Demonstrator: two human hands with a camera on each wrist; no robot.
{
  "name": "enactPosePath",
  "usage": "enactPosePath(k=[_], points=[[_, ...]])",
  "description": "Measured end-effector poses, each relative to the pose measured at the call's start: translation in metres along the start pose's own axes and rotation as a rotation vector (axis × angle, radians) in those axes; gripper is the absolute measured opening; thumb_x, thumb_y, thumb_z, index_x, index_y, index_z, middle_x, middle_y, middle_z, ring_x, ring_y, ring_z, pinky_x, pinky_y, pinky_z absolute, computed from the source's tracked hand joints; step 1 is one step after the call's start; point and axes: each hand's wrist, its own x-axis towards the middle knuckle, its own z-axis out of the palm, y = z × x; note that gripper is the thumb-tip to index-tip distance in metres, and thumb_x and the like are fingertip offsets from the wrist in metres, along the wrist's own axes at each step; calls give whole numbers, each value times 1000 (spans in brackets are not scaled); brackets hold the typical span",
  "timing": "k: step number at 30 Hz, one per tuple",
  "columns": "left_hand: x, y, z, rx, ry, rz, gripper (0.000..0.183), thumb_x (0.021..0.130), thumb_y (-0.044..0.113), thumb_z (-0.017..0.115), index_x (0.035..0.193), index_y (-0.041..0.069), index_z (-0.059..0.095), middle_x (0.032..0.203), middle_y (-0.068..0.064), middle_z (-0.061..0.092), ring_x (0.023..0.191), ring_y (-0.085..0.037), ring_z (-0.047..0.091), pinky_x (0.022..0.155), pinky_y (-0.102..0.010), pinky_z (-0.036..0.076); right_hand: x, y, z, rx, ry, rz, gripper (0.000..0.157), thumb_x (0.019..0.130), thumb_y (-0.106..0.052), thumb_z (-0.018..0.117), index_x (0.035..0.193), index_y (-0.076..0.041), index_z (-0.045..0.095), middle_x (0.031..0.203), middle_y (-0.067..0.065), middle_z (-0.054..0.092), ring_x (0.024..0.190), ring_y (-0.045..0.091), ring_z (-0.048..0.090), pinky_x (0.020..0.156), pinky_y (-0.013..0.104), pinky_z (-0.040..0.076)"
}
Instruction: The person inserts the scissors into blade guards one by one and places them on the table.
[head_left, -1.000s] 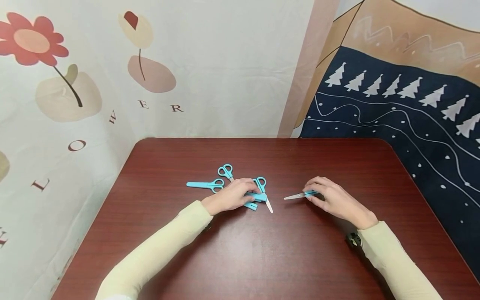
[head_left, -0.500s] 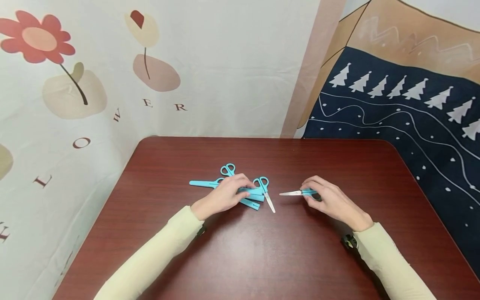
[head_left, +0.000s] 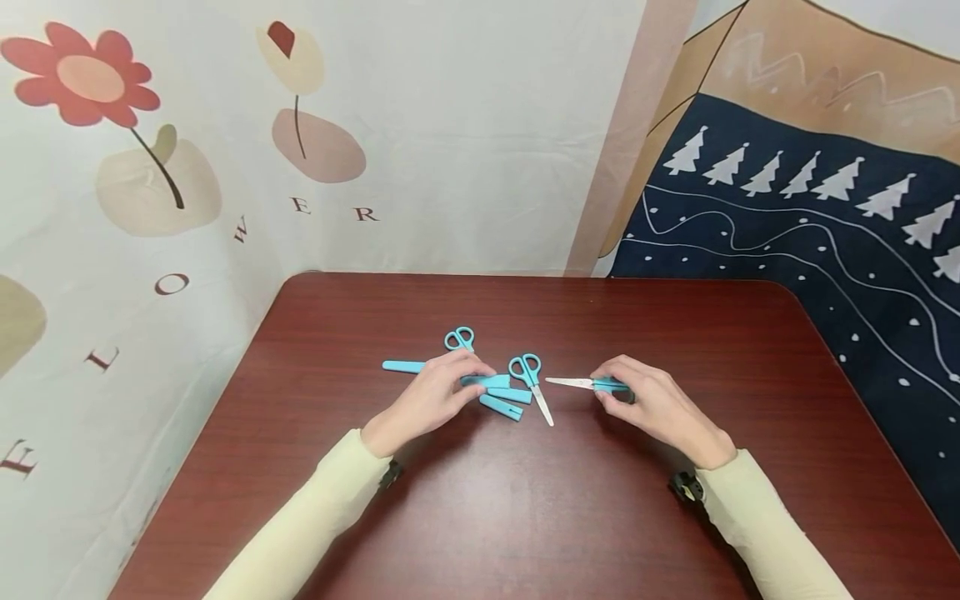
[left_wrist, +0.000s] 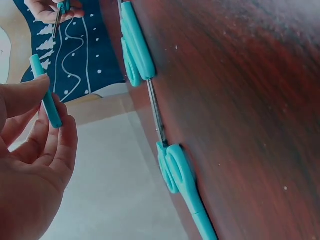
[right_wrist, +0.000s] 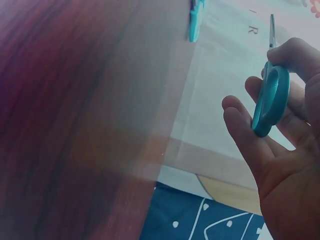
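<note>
Fingers of the left hand (head_left: 426, 398) and the thumb pinch a blue sheath (head_left: 486, 381) above the table (head_left: 480, 517); those of the right hand (head_left: 662, 407) pinch scissors (head_left: 610, 384) by the blue handle, the bare blades (head_left: 572, 382) pointing toward the sheath. On the table, two more sheaths lie near the left hand: a middle sheath (head_left: 512, 395) and a front sheath (head_left: 500, 407). Just beside them rests a bare-bladed pair (head_left: 525, 368). Behind the left hand show a handle (head_left: 459, 339) and, further left, a sheathed pair (head_left: 402, 366), partly hidden in the head view.
</note>
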Motion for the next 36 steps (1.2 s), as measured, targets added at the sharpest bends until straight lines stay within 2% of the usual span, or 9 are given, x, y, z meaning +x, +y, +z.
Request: enactPosePath(k=[4, 12, 17, 20, 25, 30, 36], points=[[-4, 3, -2, 0, 25, -2, 26, 89, 1, 80, 114, 8, 76, 104, 0, 67, 72, -9, 55, 67, -26, 50, 2, -5, 2, 4, 16, -20, 27, 90, -13, 81, 114, -21, 70, 105, -14, 63, 84, 5, 57, 73, 26, 55], [-11, 11, -8, 3, 54, -41, 25, 90, 5, 80, 115, 9, 76, 113, -1, 68, 94, -14, 64, 73, -28, 53, 5, -14, 4, 4, 48, -69, 32, 89, -12, 82, 120, -13, 72, 110, -8, 65, 84, 8, 61, 72, 29, 57], [-14, 13, -10, -2, 90, -40, 26, 89, 3, 81, 114, 9, 76, 114, -2, 69, 101, -17, 67, 79, -35, 57, 7, -21, 3, -11, 56, -83, 32, 88, -11, 83, 117, -13, 73, 112, -7, 65, 86, 6, 62, 75, 28, 58], [-15, 15, -10, -10, 115, -23, 26, 88, 1, 81, 112, 9, 76, 113, -1, 69, 99, -17, 67, 79, -35, 58, 8, -24, 4, -18, 76, -103, 31, 86, -11, 84, 115, -14, 73, 112, -7, 66, 87, 6, 62, 77, 24, 57], [-17, 17, -9, -3, 142, 0, 28, 86, 0, 82, 112, 9, 77, 111, -1, 69, 88, -15, 65, 70, -28, 54, 12, -28, 6, -24, 124, -163, 30, 84, -8, 84, 112, -13, 74, 110, -6, 67, 88, 6, 63, 79, 15, 53], [-18, 18, -8, 3, 156, 14, 27, 87, 0, 82, 112, 9, 78, 110, 0, 69, 81, -12, 62, 65, -24, 52, 15, -33, 8, -29, 163, -222, 30, 83, -6, 82, 111, -13, 73, 109, -6, 68, 88, 7, 63, 78, 18, 54], [-20, 19, -6, 17, 172, 31, 27, 86, -1, 82, 111, 9, 78, 109, -1, 69, 83, -13, 61, 66, -23, 51, 17, -39, 10, -18, 152, -236, 28, 84, -6, 80, 110, -13, 73, 107, -6, 67, 88, 7, 63, 76, 20, 55]])
